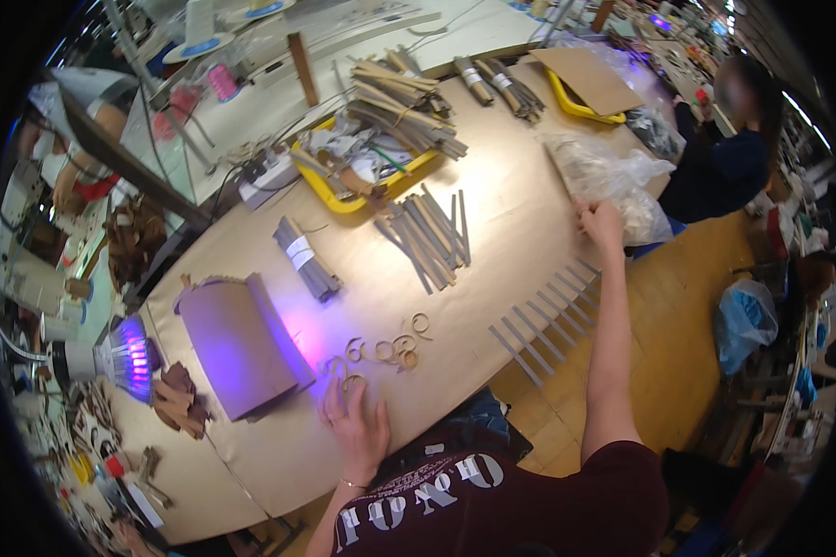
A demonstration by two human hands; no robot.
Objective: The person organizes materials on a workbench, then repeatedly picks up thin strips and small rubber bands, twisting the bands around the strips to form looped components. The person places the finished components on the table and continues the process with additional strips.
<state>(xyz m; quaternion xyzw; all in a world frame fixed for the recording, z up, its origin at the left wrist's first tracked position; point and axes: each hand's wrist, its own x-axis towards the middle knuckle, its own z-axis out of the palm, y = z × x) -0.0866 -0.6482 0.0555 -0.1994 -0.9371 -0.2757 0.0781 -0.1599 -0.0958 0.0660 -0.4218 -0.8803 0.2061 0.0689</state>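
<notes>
My left hand [355, 425] rests low over the table, fingers apart, the tips beside a few pale curled strips [383, 351]. My right arm is stretched out to the far right. There my right hand [602, 225], its fingers drawn together, is beside a clear plastic bag [622, 190] of pale contents; what is in its fingers, if anything, I cannot make out. Between the hands, a row of narrow grey strips [541, 325] lies spaced apart along the near table edge. Loose grey and tan strips [427, 237] lie mid-table, left of them a banded bundle [305, 260].
A yellow tray [344, 206] holds scraps, with stacked strip bundles [404, 102] at its far side. A brown rolled sheet [237, 343] and a lit purple lamp [125, 360] stand left. Cardboard [590, 82] covers another yellow tray. A co-worker [729, 153] is at the right.
</notes>
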